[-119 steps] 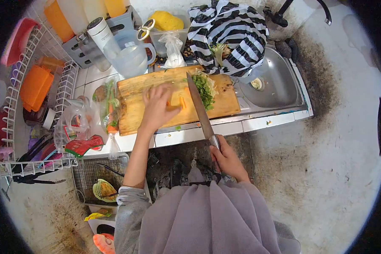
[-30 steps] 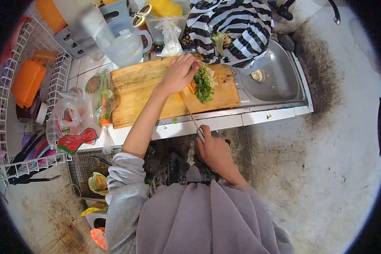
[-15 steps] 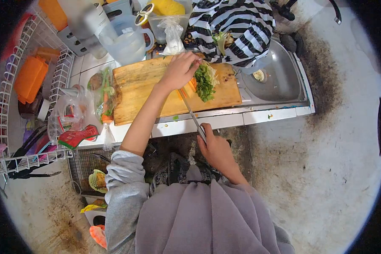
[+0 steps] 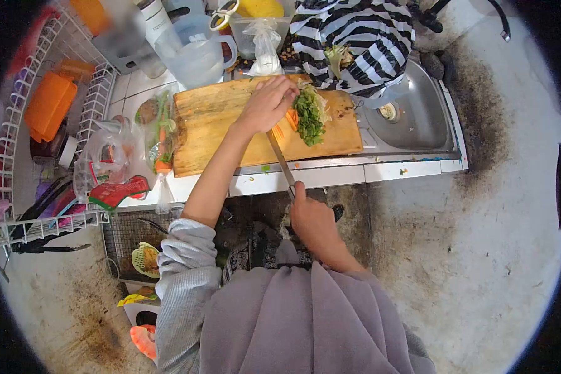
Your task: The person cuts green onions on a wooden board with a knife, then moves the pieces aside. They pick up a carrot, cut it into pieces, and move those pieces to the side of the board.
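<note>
My right hand [image 4: 316, 223] is closed around the handle of a knife [image 4: 282, 161], in front of the counter's edge. Its blade reaches over the wooden cutting board [image 4: 209, 128], with the tip by thin orange carrot strips [image 4: 277, 132]. My left hand [image 4: 268, 107] rests over the board's far half with its fingers curled down; whatever lies under them is hidden. Just right of those fingers is a pile of chopped green leaves [image 4: 311, 121], with more carrot strips [image 4: 292, 118] on its left side and pale shreds [image 4: 323, 109] on its right.
A metal sink [image 4: 421, 128] adjoins the board, with a striped black-and-white bag [image 4: 361, 37] behind. Left of the board lies a plastic bag of vegetables [image 4: 162, 140]. A clear jug [image 4: 196, 53] stands behind. A white wire rack [image 4: 100, 93] holds an orange container [image 4: 50, 107].
The view has shifted slightly, moving the board to the right in it. The knife has turned so more of its blade's flat side shows. My left hand stays at the same spot.
</note>
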`<state>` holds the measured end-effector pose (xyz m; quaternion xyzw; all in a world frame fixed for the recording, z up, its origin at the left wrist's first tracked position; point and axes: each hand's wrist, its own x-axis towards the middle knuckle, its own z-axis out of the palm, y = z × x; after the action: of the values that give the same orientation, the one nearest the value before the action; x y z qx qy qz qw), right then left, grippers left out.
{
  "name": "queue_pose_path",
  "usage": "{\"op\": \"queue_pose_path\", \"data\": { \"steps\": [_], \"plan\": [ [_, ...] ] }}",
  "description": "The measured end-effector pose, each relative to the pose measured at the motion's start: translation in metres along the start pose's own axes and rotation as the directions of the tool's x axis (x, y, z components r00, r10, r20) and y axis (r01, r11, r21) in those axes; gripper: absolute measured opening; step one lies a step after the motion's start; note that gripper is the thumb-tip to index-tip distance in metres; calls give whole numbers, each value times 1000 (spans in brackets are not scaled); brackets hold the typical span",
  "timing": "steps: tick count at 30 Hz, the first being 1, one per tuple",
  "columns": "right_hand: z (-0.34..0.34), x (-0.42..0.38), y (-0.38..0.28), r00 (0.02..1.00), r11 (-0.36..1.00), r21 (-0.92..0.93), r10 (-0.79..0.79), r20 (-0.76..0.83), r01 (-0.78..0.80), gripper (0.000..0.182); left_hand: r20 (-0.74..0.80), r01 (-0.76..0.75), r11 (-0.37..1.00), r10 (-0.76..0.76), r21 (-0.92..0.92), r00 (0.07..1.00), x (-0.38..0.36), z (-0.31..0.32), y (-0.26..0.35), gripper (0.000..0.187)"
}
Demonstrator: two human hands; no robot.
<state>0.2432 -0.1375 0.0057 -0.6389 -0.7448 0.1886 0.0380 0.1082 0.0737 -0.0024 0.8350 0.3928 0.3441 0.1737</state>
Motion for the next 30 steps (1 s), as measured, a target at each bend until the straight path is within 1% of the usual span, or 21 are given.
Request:
{"op": "queue_pose_path", "data": {
  "steps": [1, 2, 3, 4, 5, 7, 8, 10, 11, 13, 14, 16, 17, 19, 20, 22, 26, 28, 29, 30],
  "plan": [
    [-5, 0, 4, 1000, 1000, -4, -3, -14, 3, 35, -88, -27, 1000, 26, -12, 996, 2, 1, 1, 15],
    [-15, 1, 9, 1000, 997, 81, -3, -22, 5, 34, -97, -38, 999, 37, -7, 995, 4, 1, 1, 15],
    [-22, 2, 14, 1000, 986, 165, -4, -29, 9, 33, -207, -30, 997, 16, -66, 978, 6, -2, 2, 15],
    [-22, 3, 20, 999, 981, 193, -5, -32, 11, 33, -311, -27, 992, -13, -125, 950, 8, -6, 1, 15],
    [-24, 2, 23, 999, 981, 193, -6, -38, 14, 33, -313, -32, 992, -8, -122, 950, 5, -10, -1, 15],
    [-27, 0, 27, 994, 957, 291, 20, -106, 12, 34, -439, 57, 934, -218, -353, 872, -8, -26, -1, 15],
    [-30, -1, 27, 994, 957, 291, 24, -109, 9, 34, -437, 52, 934, -215, -354, 874, -17, -34, -2, 15],
    [-34, -4, 26, 997, 951, 310, 13, -76, 11, 34, -299, 168, 908, -294, -383, 908, -43, -49, -7, 18],
    [-33, -5, 25, 997, 949, 314, 16, -77, 9, 34, -296, 167, 909, -291, -382, 910, -55, -53, -11, 18],
    [-31, -7, 20, 1000, 948, 317, -5, -27, 13, 35, -236, 222, 911, -314, -347, 920, -74, -56, -16, 26],
    [-28, -6, 19, 1000, 948, 319, -5, -29, 14, 35, -236, 221, 912, -312, -345, 920, -80, -55, -14, 26],
    [-20, -5, 19, 999, 951, 306, -35, -16, 38, 36, -193, 281, 955, -294, -89, 936, -88, -57, -4, 37],
    [-22, -4, 19, 999, 952, 305, -37, -17, 40, 36, -195, 281, 956, -293, -88, 936, -88, -57, 0, 37],
    [-27, -3, 21, 1000, 955, 297, -8, -16, 13, 36, -104, 307, 943, -295, 131, 950, -89, -57, 7, 44],
    [-27, -2, 23, 1000, 955, 296, -10, -17, 14, 36, -106, 306, 943, -294, 131, 950, -89, -57, 5, 44],
    [-28, 0, 31, 995, 964, 265, 28, -98, -1, 32, -43, 346, 924, -344, 163, 938, -89, -53, 3, 48],
    [-33, 6, 39, 994, 969, 244, 65, -87, -42, 32, -37, 361, 921, -360, 148, 932, -85, -47, 7, 45],
    [-34, 7, 38, 994, 968, 248, 71, -88, -47, 32, 32, 388, 914, -394, 122, 918, -80, -45, 10, 44],
    [-34, 8, 39, 994, 968, 247, 67, -90, -43, 32, 27, 388, 913, -394, 123, 919, -79, -42, 14, 44],
    [-34, 8, 41, 994, 959, 282, 53, -92, -25, 34, 18, 353, 928, -358, 121, 934, -78, -39, 19, 43]
  ]
}}
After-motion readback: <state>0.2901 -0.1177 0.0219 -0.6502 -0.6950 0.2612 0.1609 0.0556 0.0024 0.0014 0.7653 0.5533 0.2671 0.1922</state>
